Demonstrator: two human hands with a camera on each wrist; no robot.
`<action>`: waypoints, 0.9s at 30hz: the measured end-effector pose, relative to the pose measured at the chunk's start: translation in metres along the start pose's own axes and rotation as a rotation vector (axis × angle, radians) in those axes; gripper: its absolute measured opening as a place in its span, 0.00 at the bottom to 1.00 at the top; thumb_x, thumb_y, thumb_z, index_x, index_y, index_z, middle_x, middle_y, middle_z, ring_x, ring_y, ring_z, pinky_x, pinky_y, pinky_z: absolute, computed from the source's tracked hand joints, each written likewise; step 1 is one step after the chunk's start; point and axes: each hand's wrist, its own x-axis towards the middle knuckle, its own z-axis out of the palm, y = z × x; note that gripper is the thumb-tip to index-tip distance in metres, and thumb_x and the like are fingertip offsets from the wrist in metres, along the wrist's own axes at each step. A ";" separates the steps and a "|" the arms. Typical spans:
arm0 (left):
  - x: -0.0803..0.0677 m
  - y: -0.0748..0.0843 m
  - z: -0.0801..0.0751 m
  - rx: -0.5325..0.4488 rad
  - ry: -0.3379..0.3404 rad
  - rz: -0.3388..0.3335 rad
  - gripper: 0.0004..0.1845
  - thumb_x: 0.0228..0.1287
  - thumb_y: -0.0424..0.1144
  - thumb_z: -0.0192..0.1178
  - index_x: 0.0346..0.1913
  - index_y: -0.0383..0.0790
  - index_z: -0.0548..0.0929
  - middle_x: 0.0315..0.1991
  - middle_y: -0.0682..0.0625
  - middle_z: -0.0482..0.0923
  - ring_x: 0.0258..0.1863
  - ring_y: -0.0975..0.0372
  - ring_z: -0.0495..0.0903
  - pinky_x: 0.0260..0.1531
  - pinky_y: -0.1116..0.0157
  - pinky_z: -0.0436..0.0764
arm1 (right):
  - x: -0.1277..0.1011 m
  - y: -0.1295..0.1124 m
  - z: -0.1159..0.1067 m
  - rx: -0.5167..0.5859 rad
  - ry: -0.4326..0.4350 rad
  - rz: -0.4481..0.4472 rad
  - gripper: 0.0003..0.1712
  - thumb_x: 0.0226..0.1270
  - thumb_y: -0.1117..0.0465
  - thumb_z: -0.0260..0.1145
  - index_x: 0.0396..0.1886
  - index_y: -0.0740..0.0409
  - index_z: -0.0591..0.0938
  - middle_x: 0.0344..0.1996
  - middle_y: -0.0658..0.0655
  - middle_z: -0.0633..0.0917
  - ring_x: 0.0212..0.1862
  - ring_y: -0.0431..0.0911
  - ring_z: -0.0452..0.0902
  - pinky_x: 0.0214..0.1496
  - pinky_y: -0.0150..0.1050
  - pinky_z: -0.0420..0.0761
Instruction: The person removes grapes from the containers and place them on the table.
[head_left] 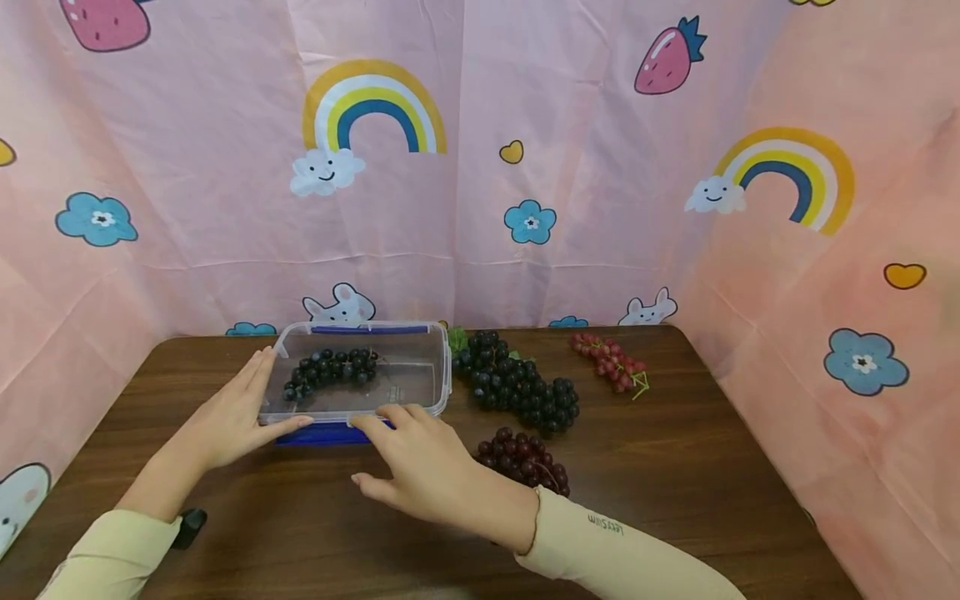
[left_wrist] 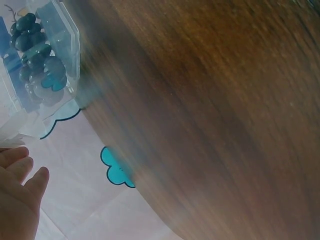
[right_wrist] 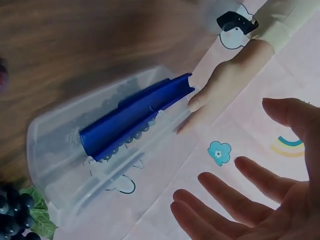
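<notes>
Both hands, left hand [head_left: 236, 417] and right hand [head_left: 427, 467], spread flat on one lidded clear container [head_left: 420, 367] holding one black grape bunch [head_left: 330, 371]; three grape bunches [head_left: 517, 387] lie right.

Clear glossy plastic container [head_left: 420, 379], wood-grain table [head_left: 675, 467]

Your head camera looks forward and down from above the near edge of the wooden table [head_left: 675, 500], taking in the whole tabletop and the pink printed backdrop [head_left: 585, 125] behind and at both sides. Your left wrist camera sits low and close beside the table [left_wrist: 210, 110], tilted so the wood fills most of the view, with the clear container [left_wrist: 55, 55] in the top left corner. Your right wrist camera looks from close in across your own fingers [right_wrist: 240, 200] at the container [right_wrist: 65, 165] and its blue clip [right_wrist: 135, 115]. All three views share the container [head_left: 360, 367] and the tabletop.
</notes>
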 end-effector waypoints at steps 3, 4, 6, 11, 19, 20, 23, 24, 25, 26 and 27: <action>0.002 0.001 -0.001 -0.003 -0.005 0.002 0.68 0.67 0.68 0.65 0.84 0.27 0.35 0.83 0.23 0.35 0.82 0.31 0.42 0.72 0.28 0.57 | 0.014 0.001 -0.003 0.011 -0.035 0.017 0.34 0.77 0.40 0.66 0.76 0.47 0.75 0.64 0.54 0.83 0.62 0.48 0.82 0.57 0.38 0.86; 0.002 0.001 -0.001 -0.003 -0.007 0.001 0.68 0.67 0.68 0.65 0.84 0.27 0.34 0.83 0.23 0.35 0.82 0.31 0.42 0.72 0.28 0.57 | 0.019 0.002 -0.004 0.013 -0.043 0.023 0.34 0.77 0.40 0.66 0.75 0.47 0.75 0.64 0.54 0.83 0.61 0.48 0.82 0.57 0.38 0.86; 0.002 0.002 -0.002 -0.005 -0.011 -0.004 0.68 0.67 0.68 0.65 0.84 0.28 0.34 0.83 0.24 0.34 0.82 0.31 0.42 0.71 0.27 0.57 | 0.028 0.002 -0.005 0.014 -0.058 0.032 0.34 0.77 0.41 0.66 0.76 0.48 0.75 0.64 0.54 0.84 0.61 0.47 0.82 0.59 0.37 0.85; 0.003 0.002 -0.001 -0.008 -0.014 -0.005 0.68 0.67 0.68 0.65 0.84 0.27 0.34 0.83 0.23 0.35 0.82 0.30 0.43 0.71 0.27 0.58 | 0.049 0.001 -0.003 -0.005 -0.080 0.071 0.34 0.77 0.40 0.66 0.76 0.47 0.74 0.63 0.53 0.84 0.59 0.46 0.83 0.54 0.35 0.86; 0.002 -0.002 0.000 -0.025 -0.013 -0.005 0.68 0.68 0.67 0.65 0.84 0.28 0.33 0.83 0.23 0.34 0.82 0.31 0.41 0.72 0.27 0.56 | 0.081 -0.005 -0.001 -0.026 -0.106 0.152 0.35 0.76 0.40 0.67 0.77 0.44 0.74 0.63 0.51 0.83 0.58 0.46 0.83 0.48 0.35 0.88; 0.002 -0.002 0.000 -0.026 -0.012 -0.003 0.68 0.68 0.67 0.65 0.84 0.28 0.33 0.83 0.23 0.34 0.82 0.31 0.41 0.72 0.27 0.56 | 0.085 -0.006 0.000 -0.031 -0.108 0.161 0.35 0.76 0.40 0.67 0.77 0.44 0.74 0.63 0.51 0.83 0.58 0.46 0.83 0.50 0.35 0.88; 0.002 -0.004 0.001 -0.029 -0.008 0.003 0.67 0.68 0.67 0.66 0.84 0.28 0.33 0.83 0.23 0.34 0.82 0.31 0.41 0.71 0.27 0.57 | 0.096 -0.008 0.002 -0.054 -0.125 0.186 0.36 0.76 0.39 0.66 0.78 0.44 0.73 0.64 0.51 0.83 0.60 0.46 0.83 0.53 0.36 0.88; 0.002 -0.004 0.001 -0.029 -0.006 0.004 0.67 0.68 0.67 0.66 0.84 0.28 0.34 0.83 0.23 0.35 0.82 0.31 0.41 0.71 0.27 0.57 | 0.099 -0.009 0.003 -0.062 -0.132 0.196 0.36 0.76 0.38 0.66 0.78 0.43 0.73 0.64 0.51 0.83 0.61 0.46 0.83 0.53 0.36 0.88; 0.002 -0.004 0.001 -0.032 -0.005 0.005 0.67 0.68 0.67 0.66 0.84 0.28 0.33 0.83 0.23 0.35 0.82 0.31 0.41 0.71 0.27 0.57 | 0.102 -0.009 0.004 -0.069 -0.138 0.203 0.36 0.76 0.38 0.66 0.78 0.43 0.73 0.64 0.51 0.83 0.60 0.46 0.83 0.53 0.36 0.88; 0.002 -0.004 0.001 -0.033 -0.006 0.006 0.68 0.68 0.66 0.66 0.84 0.28 0.33 0.83 0.23 0.35 0.82 0.31 0.41 0.71 0.27 0.57 | 0.105 -0.010 0.005 -0.073 -0.138 0.212 0.36 0.75 0.38 0.66 0.78 0.43 0.73 0.63 0.51 0.83 0.59 0.46 0.83 0.52 0.36 0.88; 0.002 -0.005 0.001 -0.032 -0.005 0.007 0.68 0.68 0.66 0.66 0.84 0.28 0.33 0.83 0.22 0.35 0.82 0.31 0.41 0.71 0.27 0.57 | 0.109 -0.010 0.006 -0.074 -0.143 0.222 0.36 0.75 0.38 0.66 0.77 0.43 0.74 0.62 0.51 0.84 0.58 0.46 0.83 0.51 0.36 0.88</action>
